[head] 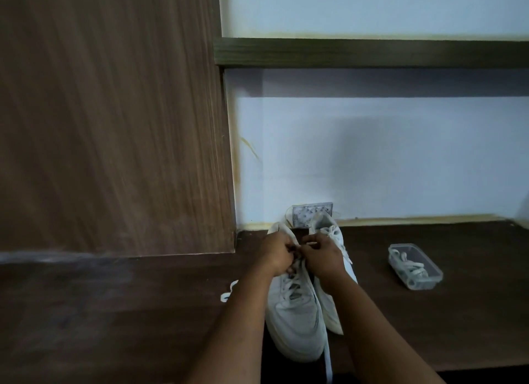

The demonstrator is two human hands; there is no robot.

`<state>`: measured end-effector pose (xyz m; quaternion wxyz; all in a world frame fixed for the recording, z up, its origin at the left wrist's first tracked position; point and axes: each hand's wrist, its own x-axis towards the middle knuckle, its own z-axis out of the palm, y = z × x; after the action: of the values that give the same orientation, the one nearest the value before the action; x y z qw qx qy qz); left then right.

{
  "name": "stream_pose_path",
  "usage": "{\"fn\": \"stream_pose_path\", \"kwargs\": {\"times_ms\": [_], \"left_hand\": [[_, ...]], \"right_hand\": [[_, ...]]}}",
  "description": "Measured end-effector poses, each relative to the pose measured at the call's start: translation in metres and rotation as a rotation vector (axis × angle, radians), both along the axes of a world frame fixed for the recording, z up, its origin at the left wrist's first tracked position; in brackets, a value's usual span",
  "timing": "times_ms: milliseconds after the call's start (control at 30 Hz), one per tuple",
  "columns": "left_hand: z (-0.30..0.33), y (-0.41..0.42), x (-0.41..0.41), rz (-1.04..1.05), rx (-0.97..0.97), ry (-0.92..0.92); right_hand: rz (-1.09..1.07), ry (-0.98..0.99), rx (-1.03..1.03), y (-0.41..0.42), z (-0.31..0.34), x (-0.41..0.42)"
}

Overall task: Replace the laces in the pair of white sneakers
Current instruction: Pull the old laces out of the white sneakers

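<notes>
Both hands, left hand (277, 254) and right hand (323, 255), pinch lace at near sneaker's (297, 312) top eyelets — likely threading; next, pull ends even.

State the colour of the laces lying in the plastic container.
White, seen through the clear plastic container holding the laces; the head view shows it.

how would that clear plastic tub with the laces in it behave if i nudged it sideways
The clear tub looks thin-walled and holds only laces, so it is probably very light. It sits flat and low on the dark wooden surface, so it would likely slide rather than tip. With no lid visible, the laces might spill if jolted.
</notes>
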<state>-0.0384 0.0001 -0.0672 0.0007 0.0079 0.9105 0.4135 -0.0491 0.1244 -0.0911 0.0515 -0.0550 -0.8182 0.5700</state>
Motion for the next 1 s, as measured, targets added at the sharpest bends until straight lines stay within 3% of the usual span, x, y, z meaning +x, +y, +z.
{"fn": "stream_pose_path", "kwargs": {"times_ms": [67, 233, 300, 333, 367, 500, 533, 600, 700, 767, 800, 900, 933, 967, 1000], "left_hand": [[-0.002, 0.003, 0.0, 0.055, 0.089, -0.005], [0.008, -0.018, -0.001, 0.333, 1.048, -0.368], [0.012, -0.028, 0.003, 0.35, 1.236, -0.415], [0.014, -0.028, 0.005, 0.352, 1.182, -0.392], [0.014, -0.027, 0.006, 0.361, 1.01, -0.334], [0.0, -0.019, 0.002, 0.237, -0.136, 0.158], [-0.003, -0.017, 0.003, 0.176, -0.309, 0.231], [-0.01, -0.011, 0.004, 0.078, -0.457, 0.25], [-0.023, -0.005, 0.005, 0.051, -0.472, 0.298], [-0.023, -0.005, 0.002, 0.152, -0.27, 0.4], [-0.017, -0.005, 0.003, 0.273, -0.038, 0.41], [0.018, -0.02, 0.002, 0.709, 1.149, 0.357], [0.023, -0.031, 0.004, 0.82, 1.401, 0.318], [0.027, -0.039, 0.008, 0.882, 1.461, 0.291], [0.027, -0.044, 0.01, 0.892, 1.315, 0.262]], "right_hand": [[0.032, 0.005, 0.02, 0.0, 0.002, 0.0], [0.04, -0.018, 0.059, 0.001, 0.003, 0.002], [0.045, -0.026, 0.064, 0.001, 0.003, 0.002], [0.048, -0.021, 0.075, 0.001, 0.002, 0.002], [0.048, -0.012, 0.091, 0.001, 0.002, 0.003], [0.01, -0.004, 0.037, -0.002, 0.0, 0.006], [0.003, -0.03, -0.011, -0.002, -0.001, 0.006], [0.003, -0.073, -0.056, -0.002, -0.002, 0.006], [-0.01, -0.087, -0.065, -0.003, -0.001, 0.006], [-0.029, -0.084, -0.076, -0.004, -0.001, 0.006], [-0.036, -0.088, -0.08, -0.004, 0.0, 0.006], [-0.036, -0.1, -0.096, -0.004, -0.002, 0.004], [-0.035, -0.101, -0.104, -0.004, -0.002, 0.004], [-0.038, -0.102, -0.106, -0.004, -0.002, 0.004], [-0.043, -0.1, -0.102, -0.004, -0.002, 0.005]]}}
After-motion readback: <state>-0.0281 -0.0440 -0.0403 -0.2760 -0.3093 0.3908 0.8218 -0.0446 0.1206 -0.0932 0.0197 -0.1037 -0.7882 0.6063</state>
